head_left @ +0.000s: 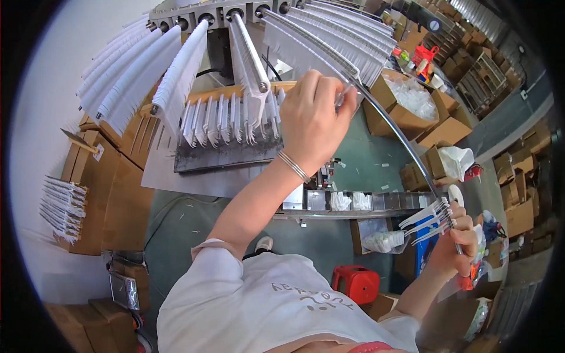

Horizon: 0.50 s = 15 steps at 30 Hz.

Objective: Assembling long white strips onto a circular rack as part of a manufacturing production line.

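A long thin metal rod (400, 129) slopes from the rack's loaded arm (318, 50) down to the right. My right hand (462, 241) is closed around its lower end, where several thin white curved pieces (428, 219) hang on it beside my fingers. My left hand (318, 117), with a bracelet at the wrist, is raised just below the loaded arm, close to where the rod meets the arm's end. Its fingers are curled and pinched; what lies between them is mostly hidden. Left of that hand, another arm (250, 56) with a spring-like tip carries white pieces.
A grey metal rack (220, 13) spreads several arms of white pieces overhead. Below it stands a dark tray (229, 154) with rows of white pieces. A metal rail (382, 203) crosses in front of me. Cardboard boxes (406, 106) and a red stool (356, 284) stand around.
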Motion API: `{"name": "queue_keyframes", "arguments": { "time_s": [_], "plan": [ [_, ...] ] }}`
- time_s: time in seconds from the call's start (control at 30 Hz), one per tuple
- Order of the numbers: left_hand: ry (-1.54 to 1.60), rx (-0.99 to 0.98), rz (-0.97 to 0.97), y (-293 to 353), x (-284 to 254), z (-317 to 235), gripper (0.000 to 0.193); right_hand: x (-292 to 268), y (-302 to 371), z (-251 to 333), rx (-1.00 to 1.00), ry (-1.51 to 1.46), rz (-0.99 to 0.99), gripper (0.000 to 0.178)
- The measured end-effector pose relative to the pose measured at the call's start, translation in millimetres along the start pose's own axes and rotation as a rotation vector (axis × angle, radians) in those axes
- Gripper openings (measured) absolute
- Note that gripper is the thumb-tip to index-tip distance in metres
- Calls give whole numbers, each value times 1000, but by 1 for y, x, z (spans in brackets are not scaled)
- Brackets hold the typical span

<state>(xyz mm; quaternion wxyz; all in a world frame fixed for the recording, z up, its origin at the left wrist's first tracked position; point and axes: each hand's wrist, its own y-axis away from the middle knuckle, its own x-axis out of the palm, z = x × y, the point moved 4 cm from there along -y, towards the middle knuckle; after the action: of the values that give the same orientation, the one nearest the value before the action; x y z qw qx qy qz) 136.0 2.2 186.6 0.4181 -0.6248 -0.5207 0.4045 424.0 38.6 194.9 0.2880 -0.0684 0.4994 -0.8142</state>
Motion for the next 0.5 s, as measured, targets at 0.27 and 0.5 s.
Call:
{"name": "queue_keyframes", "arguments": {
  "time_s": [0.27,0.5],
  "plan": [
    [9,21,-43,0,0,-1,19,5,4,9,4,48,-14,58],
    [639,179,279,36,-13,-62,29,-10,46,-8,169,-45,-428,29]
  ]
}}
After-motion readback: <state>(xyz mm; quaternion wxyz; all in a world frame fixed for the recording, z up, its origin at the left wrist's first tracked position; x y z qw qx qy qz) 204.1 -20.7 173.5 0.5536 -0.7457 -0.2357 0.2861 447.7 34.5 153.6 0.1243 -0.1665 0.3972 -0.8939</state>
